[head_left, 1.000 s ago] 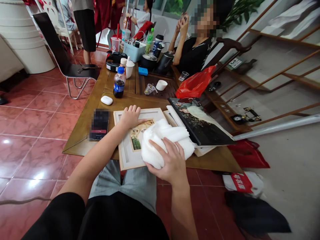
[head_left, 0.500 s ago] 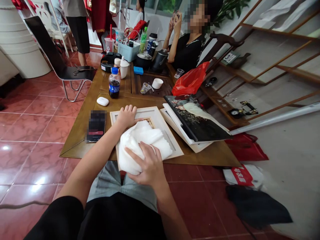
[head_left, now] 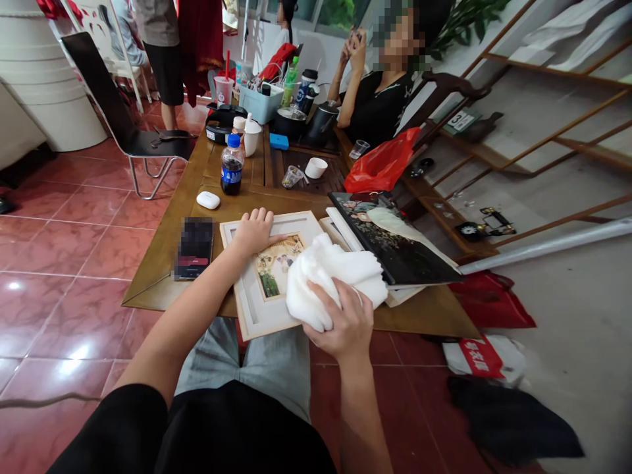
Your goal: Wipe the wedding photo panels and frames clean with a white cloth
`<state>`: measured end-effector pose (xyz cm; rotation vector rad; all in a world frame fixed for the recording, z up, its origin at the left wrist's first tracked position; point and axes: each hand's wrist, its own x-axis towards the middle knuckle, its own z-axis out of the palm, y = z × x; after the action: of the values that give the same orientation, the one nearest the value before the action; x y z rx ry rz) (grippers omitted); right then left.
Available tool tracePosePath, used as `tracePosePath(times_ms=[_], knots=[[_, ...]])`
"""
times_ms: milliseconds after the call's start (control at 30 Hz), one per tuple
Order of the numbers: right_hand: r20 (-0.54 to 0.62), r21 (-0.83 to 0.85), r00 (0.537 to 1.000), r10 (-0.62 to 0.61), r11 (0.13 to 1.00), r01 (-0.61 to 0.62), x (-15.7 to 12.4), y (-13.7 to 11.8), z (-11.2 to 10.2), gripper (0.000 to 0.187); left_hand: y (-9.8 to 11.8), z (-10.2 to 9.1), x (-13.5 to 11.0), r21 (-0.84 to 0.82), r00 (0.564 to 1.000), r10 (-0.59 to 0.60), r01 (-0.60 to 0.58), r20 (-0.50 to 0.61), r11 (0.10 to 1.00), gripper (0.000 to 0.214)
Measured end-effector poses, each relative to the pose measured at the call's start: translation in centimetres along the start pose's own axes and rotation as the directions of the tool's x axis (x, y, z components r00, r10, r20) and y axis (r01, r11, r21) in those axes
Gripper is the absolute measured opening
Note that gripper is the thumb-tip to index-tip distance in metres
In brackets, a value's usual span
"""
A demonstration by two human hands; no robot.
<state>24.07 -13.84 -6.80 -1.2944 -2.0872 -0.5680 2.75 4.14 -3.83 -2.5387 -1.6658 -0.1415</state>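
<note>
My right hand (head_left: 343,316) is closed on a bunched white cloth (head_left: 326,273), which lies over the right part of a picture frame (head_left: 240,289). The frame has a pale wooden edge and a wide light mat around a small photo (head_left: 281,263), now mostly uncovered. My left hand (head_left: 254,232) rests flat on the frame's far left part, fingers forward and thumb stretched toward the photo. The frame's near edge juts over the table's front edge, above my lap. Right beside it lies a stack topped by a large dark picture panel (head_left: 395,240), partly behind the cloth.
On the table (head_left: 158,263) are a phone (head_left: 196,247), a white earbud case (head_left: 208,200), a cola bottle (head_left: 232,168), a small white cup (head_left: 316,168) and a red plastic bag (head_left: 382,164). A person (head_left: 380,99) sits across the table. Wooden shelves (head_left: 513,158) stand right.
My right hand has swept the cloth rightward across the frame, toward the stack, baring most of the photo. My left hand has stayed in place on the frame. The view has shifted slightly.
</note>
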Motion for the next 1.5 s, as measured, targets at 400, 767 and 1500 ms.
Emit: tracePosePath(times_ms=[400, 767, 1500], knots=[[0.106, 0.197, 0.994, -0.029, 0.980, 0.008, 1.5, -7.4, -0.1, 0.061, 0.3, -0.1, 0.2, -0.032, 1.000, -0.006, 0.006, 0.005, 0.999, 0.073], [0.092, 0.149, 0.995, -0.049, 0.988, 0.035, 1.1, -5.3, -0.2, 0.060, 0.0, 0.0, 0.1, -0.031, 1.000, 0.014, -0.014, 0.010, 0.999, 0.073], [0.169, 0.206, 0.985, -0.020, 0.978, -0.015, 2.2, -7.7, -0.2, 0.064, 0.2, -0.3, 0.3, -0.022, 0.999, 0.029, -0.028, 0.022, 0.999, 0.074]])
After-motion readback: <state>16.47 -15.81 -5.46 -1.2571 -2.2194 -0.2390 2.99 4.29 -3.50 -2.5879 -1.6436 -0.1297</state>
